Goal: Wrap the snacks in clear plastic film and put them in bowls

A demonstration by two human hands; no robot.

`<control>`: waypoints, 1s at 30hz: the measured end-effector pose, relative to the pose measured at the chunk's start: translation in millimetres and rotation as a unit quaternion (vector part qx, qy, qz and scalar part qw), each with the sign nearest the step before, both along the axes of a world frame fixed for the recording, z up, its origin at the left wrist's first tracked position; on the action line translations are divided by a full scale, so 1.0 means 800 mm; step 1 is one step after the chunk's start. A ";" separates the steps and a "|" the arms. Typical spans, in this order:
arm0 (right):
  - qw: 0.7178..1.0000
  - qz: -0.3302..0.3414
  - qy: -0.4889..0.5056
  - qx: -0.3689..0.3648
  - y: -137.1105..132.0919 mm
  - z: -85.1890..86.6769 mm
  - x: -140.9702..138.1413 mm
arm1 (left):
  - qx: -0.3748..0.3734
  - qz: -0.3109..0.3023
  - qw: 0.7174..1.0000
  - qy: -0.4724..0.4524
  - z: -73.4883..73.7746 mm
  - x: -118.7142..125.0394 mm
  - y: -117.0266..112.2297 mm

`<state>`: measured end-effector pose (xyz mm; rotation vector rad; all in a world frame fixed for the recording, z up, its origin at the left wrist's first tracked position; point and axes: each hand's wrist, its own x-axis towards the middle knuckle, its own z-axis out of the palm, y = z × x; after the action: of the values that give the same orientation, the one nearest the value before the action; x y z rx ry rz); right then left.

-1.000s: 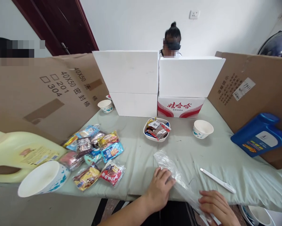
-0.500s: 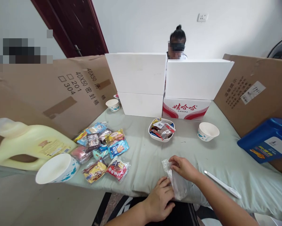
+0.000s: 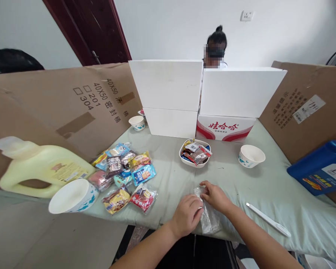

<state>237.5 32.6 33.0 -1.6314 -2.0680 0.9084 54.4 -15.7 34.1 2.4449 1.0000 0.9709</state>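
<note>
A clear plastic bag (image 3: 208,220) lies near the front edge of the pale green cloth (image 3: 240,179). My left hand (image 3: 187,216) pinches the bag's top left edge. My right hand (image 3: 216,195) pinches the bag's top from the right, fingers closed on the plastic. Just beyond my hands stands a white bowl (image 3: 195,153) full of snack packets. A heap of loose snack packets (image 3: 125,175) lies to the left of my hands.
A white pen-like stick (image 3: 268,219) lies right of my hands. Empty paper bowls stand at the left front (image 3: 72,195), right (image 3: 251,155) and back (image 3: 137,122). A yellow jug (image 3: 41,170), a blue jug (image 3: 321,168), cardboard walls and white boxes (image 3: 170,89) ring the cloth. A person sits behind the boxes.
My right hand moved from the bag's lower end up to its top. The bag, stretched out long before, is now gathered short between both hands. My left hand shifted onto its top edge.
</note>
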 end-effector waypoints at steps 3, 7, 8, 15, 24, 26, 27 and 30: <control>1.000 -0.014 -0.004 0.006 -0.011 0.003 0.010 | -0.009 -0.011 0.994 0.105 -0.010 0.004 0.017; 0.985 -0.047 -0.087 0.143 -0.051 0.007 0.026 | -0.025 0.006 0.987 0.160 -0.020 0.006 0.023; 0.973 -0.026 -0.119 0.195 -0.066 0.006 0.027 | -0.024 0.005 0.986 0.168 -0.020 0.006 0.023; 0.892 0.141 -0.275 0.329 -0.170 -0.039 0.004 | -0.010 -0.006 0.970 0.242 -0.014 0.002 0.040; 0.909 0.094 -0.228 0.337 -0.178 -0.045 0.009 | 0.017 0.001 0.981 0.191 -0.009 0.016 0.039; 0.924 0.081 -0.180 0.326 -0.172 -0.037 0.009 | 0.001 -0.022 0.984 0.179 -0.012 0.019 0.032; 0.930 0.079 -0.157 0.322 -0.170 -0.033 0.009 | -0.006 -0.019 0.985 0.173 -0.013 0.019 0.030; 0.940 0.112 -0.096 0.309 -0.160 -0.014 0.010 | -0.024 -0.022 0.987 0.158 -0.018 0.016 0.030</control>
<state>245.9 -95.3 21.9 -1.1935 -2.3760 0.1104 67.4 8.0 20.0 2.6200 1.0461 0.5475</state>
